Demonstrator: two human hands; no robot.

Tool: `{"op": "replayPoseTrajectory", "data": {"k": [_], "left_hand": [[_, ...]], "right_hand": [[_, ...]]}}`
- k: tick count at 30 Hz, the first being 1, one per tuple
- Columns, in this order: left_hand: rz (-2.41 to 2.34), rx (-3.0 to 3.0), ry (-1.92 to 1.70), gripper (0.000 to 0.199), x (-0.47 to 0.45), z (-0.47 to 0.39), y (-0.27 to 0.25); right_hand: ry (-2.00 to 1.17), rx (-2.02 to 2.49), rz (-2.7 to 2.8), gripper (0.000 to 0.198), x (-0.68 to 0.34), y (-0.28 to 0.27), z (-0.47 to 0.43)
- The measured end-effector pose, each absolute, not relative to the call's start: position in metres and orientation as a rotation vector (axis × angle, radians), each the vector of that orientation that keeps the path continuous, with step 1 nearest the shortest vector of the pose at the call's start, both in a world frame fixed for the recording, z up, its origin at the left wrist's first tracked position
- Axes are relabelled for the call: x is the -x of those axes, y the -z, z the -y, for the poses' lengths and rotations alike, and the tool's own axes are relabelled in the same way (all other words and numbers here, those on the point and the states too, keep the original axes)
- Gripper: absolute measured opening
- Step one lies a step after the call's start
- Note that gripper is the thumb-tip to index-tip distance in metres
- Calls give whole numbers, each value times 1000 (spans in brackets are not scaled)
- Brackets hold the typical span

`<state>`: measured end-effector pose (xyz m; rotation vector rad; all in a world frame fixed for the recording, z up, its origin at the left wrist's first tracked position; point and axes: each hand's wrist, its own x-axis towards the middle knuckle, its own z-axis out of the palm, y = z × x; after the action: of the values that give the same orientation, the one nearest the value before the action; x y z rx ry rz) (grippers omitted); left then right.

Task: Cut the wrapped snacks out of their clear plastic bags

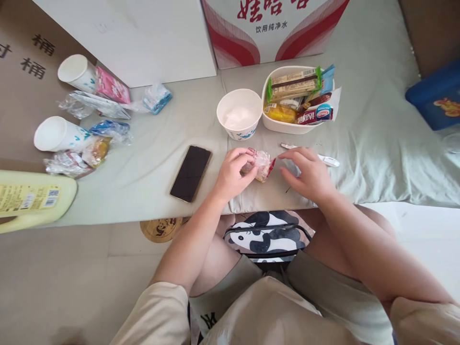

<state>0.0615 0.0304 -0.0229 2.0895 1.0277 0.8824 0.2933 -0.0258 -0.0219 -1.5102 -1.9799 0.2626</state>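
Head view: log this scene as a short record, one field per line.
Left hand: left hand with fingers on a clear-wrapped packet
Right hand: right hand open beside the packet; contact unclear
Behind packet: bowl, next to a tub of snacks
Near right hand: white tool, partly hidden
Left of left hand: phone, screen dark
Far left: two cups among wrapped items
Back: box with red print
Surface: pale, creased cloth
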Motion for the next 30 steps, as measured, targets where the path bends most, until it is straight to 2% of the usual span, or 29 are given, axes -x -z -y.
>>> {"op": "replayPoseTrajectory", "data": {"k": [5,9,16,20,23,27,30], "left_hand": [[-1083,-1568,-936,25,-59,-34,31],[-1098,-1306,-912,29,-54,-40,38],[-1192,-1351,-956,45,-40,-48,45],[-1259,-1254,-1040,44,-37,-48,40],[-1194,-1220,-945,40,-42,-44,31],[-1129,-1214,-894,31,-50,-41,24],[-1184,-1285,-951,25,-49,-43,26]], "right_hand": [[-460,1344,2009,32,-277,23,29],[-491,1386,1977,38,-272,24,30],[-424,1385,1944,25,-281,19,29],[-329,1434,1800,23,-288,15,29],[-347,1344,1954,26,-283,15,30],[-309,1329,2166,39,-273,22,29],[-211,1416,2134,37,-274,27,29]]}}
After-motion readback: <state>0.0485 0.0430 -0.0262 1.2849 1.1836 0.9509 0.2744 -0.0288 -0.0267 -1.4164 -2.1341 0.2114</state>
